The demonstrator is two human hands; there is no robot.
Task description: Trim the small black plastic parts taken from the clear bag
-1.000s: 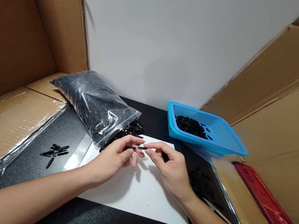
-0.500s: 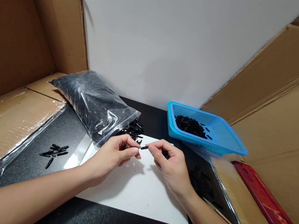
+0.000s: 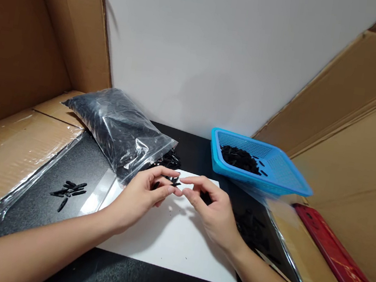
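A white rectangular paper sheet (image 3: 173, 242) is spread beneath both hands on a black tabletop (image 3: 62, 179). Beyond the left fingertips lies a clear plastic bag stuffed with small black parts (image 3: 119, 130), more of which spill from its mouth just behind the fingers. Beyond the right fingers a blue plastic mesh basket (image 3: 275, 173) holds a heap of the same parts. A small cluster of loose black pieces (image 3: 69, 189) lies well to the left of the left fingers.

A short, thin black plastic piece (image 3: 175, 185) is pinched between the left thumb and forefinger, just above the sheet.

The piece could probably slip free, since it is held only by its end at the very fingertips, and it might be lost among the spilled parts.

The left hand (image 3: 142, 195) is curled, fingers closed on the piece. The right hand (image 3: 214, 211) is held palm-down, its fingertips drawn together almost touching the piece's free end; whether they grip it cannot be told.
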